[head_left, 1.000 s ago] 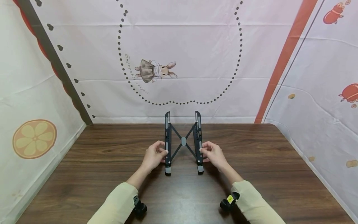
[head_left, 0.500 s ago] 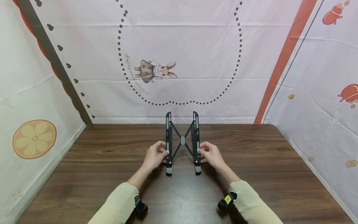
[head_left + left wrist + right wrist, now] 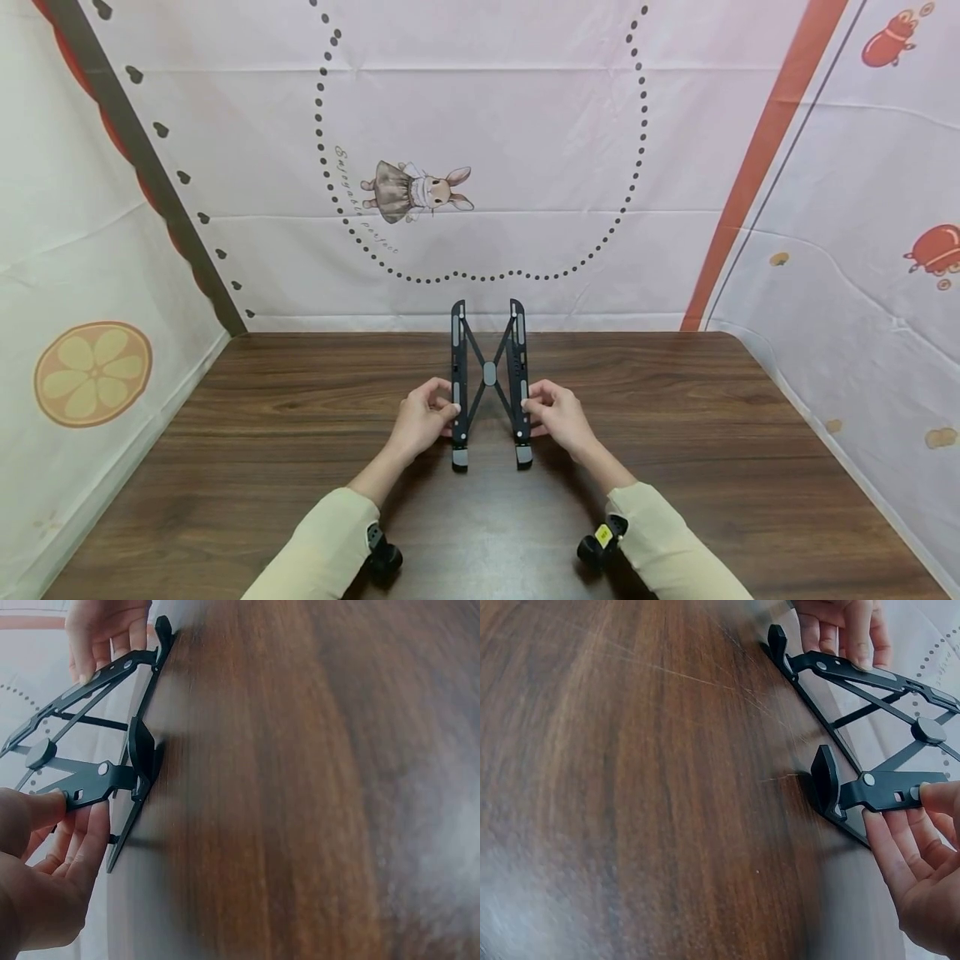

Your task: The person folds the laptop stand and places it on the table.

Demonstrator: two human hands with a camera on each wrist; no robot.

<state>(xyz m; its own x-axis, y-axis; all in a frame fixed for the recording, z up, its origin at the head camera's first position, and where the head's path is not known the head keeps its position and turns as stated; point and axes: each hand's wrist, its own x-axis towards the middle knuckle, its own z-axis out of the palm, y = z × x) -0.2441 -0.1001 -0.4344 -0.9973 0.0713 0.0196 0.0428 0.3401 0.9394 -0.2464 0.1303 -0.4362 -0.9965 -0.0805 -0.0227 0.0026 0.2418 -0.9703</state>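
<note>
A black folding laptop stand (image 3: 490,373) stands on the wooden table, its two side rails joined by an X-shaped brace with a grey oval hub. My left hand (image 3: 422,418) pinches the left rail near its front, thumb on top and fingers beneath, as the left wrist view shows at the rail (image 3: 86,787). On the other side my right hand (image 3: 560,418) grips the right rail (image 3: 892,791) the same way. Both front lips point upward at the near ends, and the rails are a short distance apart.
Brown wood-grain table (image 3: 225,467) spreads on both sides and in front. Behind it hangs a white printed cloth (image 3: 525,167) with a rabbit figure, and more cloth borders the left and right. Each sleeve carries a black wrist camera (image 3: 384,554).
Both hands have moved inward, bringing the two rails closer together. The X brace has narrowed, and the right rail has shifted further than the left.
</note>
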